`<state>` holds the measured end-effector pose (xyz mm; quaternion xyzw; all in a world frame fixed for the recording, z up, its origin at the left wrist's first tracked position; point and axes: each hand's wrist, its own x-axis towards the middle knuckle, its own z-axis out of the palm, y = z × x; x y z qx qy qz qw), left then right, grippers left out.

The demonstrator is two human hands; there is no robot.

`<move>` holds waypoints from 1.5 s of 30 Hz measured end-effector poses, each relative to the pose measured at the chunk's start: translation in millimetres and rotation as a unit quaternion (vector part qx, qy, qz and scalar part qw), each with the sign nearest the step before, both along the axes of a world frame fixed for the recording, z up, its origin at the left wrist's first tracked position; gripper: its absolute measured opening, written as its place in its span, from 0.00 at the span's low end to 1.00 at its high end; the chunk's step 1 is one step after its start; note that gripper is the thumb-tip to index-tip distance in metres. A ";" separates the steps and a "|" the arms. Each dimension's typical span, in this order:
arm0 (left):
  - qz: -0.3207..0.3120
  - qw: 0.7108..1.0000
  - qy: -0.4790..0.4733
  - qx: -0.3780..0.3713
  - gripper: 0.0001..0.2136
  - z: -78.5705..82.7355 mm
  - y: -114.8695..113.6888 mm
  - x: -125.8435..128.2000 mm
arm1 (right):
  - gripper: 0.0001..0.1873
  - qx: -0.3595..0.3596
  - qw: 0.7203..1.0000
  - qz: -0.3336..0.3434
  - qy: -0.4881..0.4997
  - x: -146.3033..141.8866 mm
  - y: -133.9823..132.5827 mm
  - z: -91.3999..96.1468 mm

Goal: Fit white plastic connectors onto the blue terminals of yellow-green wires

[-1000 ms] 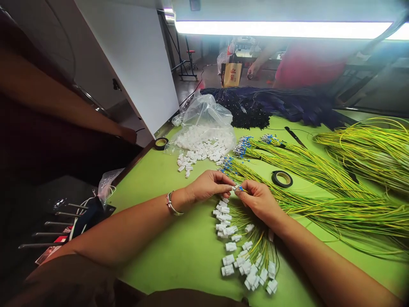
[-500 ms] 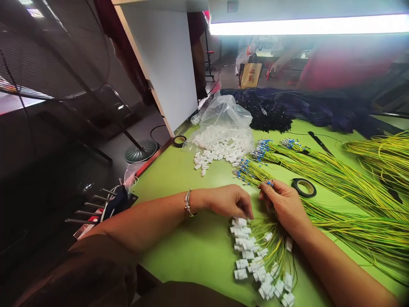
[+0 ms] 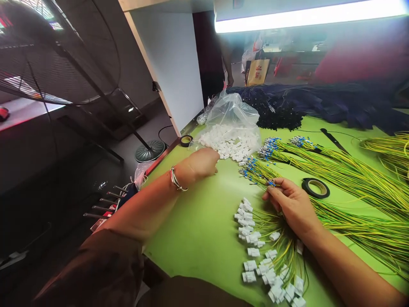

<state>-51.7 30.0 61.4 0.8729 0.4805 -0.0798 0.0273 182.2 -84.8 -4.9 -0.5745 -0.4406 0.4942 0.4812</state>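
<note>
My left hand (image 3: 202,163) is at the near edge of a heap of white plastic connectors (image 3: 234,143), its fingers curled down. The back of the hand hides whatever is between the fingertips. Pinched in my right hand (image 3: 292,202) is a yellow-green wire with a blue terminal (image 3: 271,183) at its end. Beside that hand lies a bundle of similar blue-tipped wires (image 3: 251,168). Below it, wires fitted with white connectors (image 3: 251,251) fan out over the green table (image 3: 191,238).
A clear plastic bag (image 3: 234,108) sits over the loose connectors. Black tape rolls (image 3: 315,188) lie on the table. More wire bundles (image 3: 354,179) stretch right, with dark cables (image 3: 319,100) behind. A white panel (image 3: 169,59) stands at left, a fan (image 3: 64,55) beyond it.
My left hand has moved from beside the finished connector ends, up and left to the loose connector heap. My right hand stays nearly in place with its wire.
</note>
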 end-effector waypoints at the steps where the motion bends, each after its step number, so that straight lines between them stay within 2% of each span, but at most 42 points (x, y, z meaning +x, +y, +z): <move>1: 0.001 1.000 0.004 -0.012 0.10 -1.6 -0.7 1.8 | 0.17 -0.002 1.000 0.004 -0.006 -0.4 -0.2 0.9; 4: -0.003 0.999 -0.017 -0.042 0.11 -8.2 -1.4 9.7 | 0.17 -0.009 1.000 0.015 -0.023 -1.5 -1.1 3.6; 11: 0.022 0.984 -0.158 -0.082 0.11 -18.0 4.7 13.7 | 0.19 -0.004 1.000 -0.003 -0.011 -0.7 -1.4 1.1; 16: 0.006 0.984 -0.161 -0.076 0.07 -20.4 7.0 12.1 | 0.16 0.008 0.999 0.000 -0.034 0.7 -0.3 -1.2; 20: 0.008 0.989 -0.135 -0.053 0.11 -23.4 5.6 15.6 | 0.13 0.028 0.997 -0.001 -0.075 -0.2 0.2 -0.3; 23: -0.009 0.991 -0.126 -0.053 0.08 -26.6 4.4 15.2 | 0.12 0.031 0.996 0.006 -0.086 -0.7 0.5 1.3; 25: -0.021 0.990 -0.126 -0.051 0.10 -27.3 4.5 13.4 | 0.13 0.022 0.996 0.010 -0.083 -0.6 0.4 2.4; 28: -0.026 0.986 -0.157 -0.045 0.13 -22.9 4.4 12.8 | 0.13 0.008 0.998 0.012 -0.062 -0.4 0.3 3.6; 30: -0.022 0.973 -0.218 -0.076 0.11 -18.5 2.2 16.3 | 0.12 0.006 0.999 0.013 -0.048 -0.3 0.5 4.3; 32: -0.005 0.939 -0.306 -0.158 0.08 -17.0 -2.9 23.4 | 0.12 0.002 0.999 0.012 -0.037 -0.3 1.2 5.3; 33: 0.012 0.911 -0.352 -0.214 0.07 -18.3 -6.7 28.0 | 0.11 -0.001 0.999 0.013 -0.034 -0.3 1.5 6.1; 35: 0.050 0.836 -0.433 -0.332 0.06 -25.2 -15.9 37.8 | 0.10 -0.010 0.999 0.019 -0.034 -0.5 2.2 7.8; 37: 0.076 0.748 -0.495 -0.436 0.09 -35.0 -25.5 46.6 | 0.10 -0.017 0.999 0.031 -0.041 -1.0 2.4 9.6; 40: 0.130 0.639 -0.556 -0.515 0.13 -46.5 -35.7 54.8 | 0.09 -0.017 0.998 0.036 -0.048 -2.2 1.7 11.9; 42: 0.174 0.594 -0.576 -0.533 0.13 -49.3 -38.6 57.2 | 0.09 -0.015 0.998 0.038 -0.057 -3.0 1.1 13.0; 45: 0.204 0.557 -0.585 -0.553 0.11 -49.2 -39.3 58.1 | 0.10 -0.010 0.995 0.058 -0.084 -3.5 0.9 13.8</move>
